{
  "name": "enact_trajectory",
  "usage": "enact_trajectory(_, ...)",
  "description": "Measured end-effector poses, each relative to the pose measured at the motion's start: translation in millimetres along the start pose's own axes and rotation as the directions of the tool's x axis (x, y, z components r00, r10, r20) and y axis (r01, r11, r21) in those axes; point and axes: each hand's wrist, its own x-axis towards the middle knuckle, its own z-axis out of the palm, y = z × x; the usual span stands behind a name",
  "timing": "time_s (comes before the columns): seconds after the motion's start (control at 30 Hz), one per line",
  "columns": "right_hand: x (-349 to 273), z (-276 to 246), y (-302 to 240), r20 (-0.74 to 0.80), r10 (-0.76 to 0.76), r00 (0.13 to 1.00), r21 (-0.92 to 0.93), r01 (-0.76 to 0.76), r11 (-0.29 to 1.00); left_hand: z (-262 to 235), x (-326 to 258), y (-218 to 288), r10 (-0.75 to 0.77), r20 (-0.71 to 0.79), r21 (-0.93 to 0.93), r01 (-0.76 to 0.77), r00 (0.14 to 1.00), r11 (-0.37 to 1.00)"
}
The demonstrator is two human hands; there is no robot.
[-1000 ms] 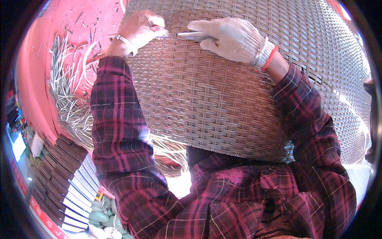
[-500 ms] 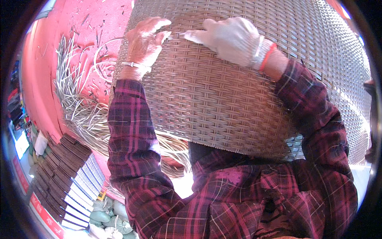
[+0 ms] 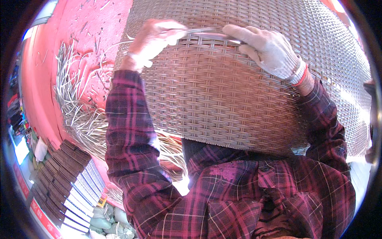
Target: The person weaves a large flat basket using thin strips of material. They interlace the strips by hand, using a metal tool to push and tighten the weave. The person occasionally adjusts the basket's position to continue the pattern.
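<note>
A large brown woven rattan panel (image 3: pixel 223 95) spreads under both hands and over my lap. My left hand (image 3: pixel 155 40), blurred and washed out by light, is closed in a pinch on a thin pale weaving strip (image 3: pixel 201 30) over the far part of the panel. To its right is my right hand (image 3: pixel 266 49), in a white knitted glove with a red-orange cuff edge. A narrow shiny piece (image 3: pixel 234 40) shows between its fingers and thumb; whether it is a strip or a tool I cannot tell. Beneath lies a loosened row in the weave (image 3: pixel 211 42).
Loose pale strips (image 3: pixel 75 95) lie in a heap on the pink surface (image 3: pixel 39 91) at left, with dark scraps farther off. Stacked brown woven pieces (image 3: pixel 63 175) stand at lower left. Beside them are tied greenish bags (image 3: pixel 107 219).
My right hand has moved right, away from my left hand. The left hand has turned and shifted slightly right, and a thin strip now stretches from it toward the right hand.
</note>
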Motion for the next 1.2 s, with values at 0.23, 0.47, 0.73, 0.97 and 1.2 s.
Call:
enact_trajectory(0.23,19.4,-6.6,-13.4,0.199,0.011,0.980,-0.311,0.053,0.949,7.0,-21.2,-42.8,-0.152,-0.127,-0.154,0.132,0.980,0.979)
enact_trajectory(0.47,45.1,-6.3,-14.0,0.218,-0.147,0.965,-0.391,0.225,0.892,21.3,-27.1,-54.2,-0.231,-0.235,-0.530,0.075,0.944,0.845)
enact_trajectory(0.73,27.3,42.4,-5.0,0.059,0.073,0.996,-0.034,-0.071,0.997,30.1,-28.6,-68.4,-0.245,-0.301,-0.659,-0.015,0.922,0.752)
enact_trajectory(0.97,32.4,52.9,-8.8,0.014,0.055,0.998,-0.005,-0.055,0.998,39.6,-25.5,-58.1,-0.264,-0.345,-0.678,-0.045,0.901,0.734)
enact_trajectory(1.2,27.2,50.9,-4.7,0.037,0.044,0.998,0.035,-0.045,0.998,23.7,-39.8,-51.0,-0.238,-0.312,-0.630,-0.013,0.920,0.777)
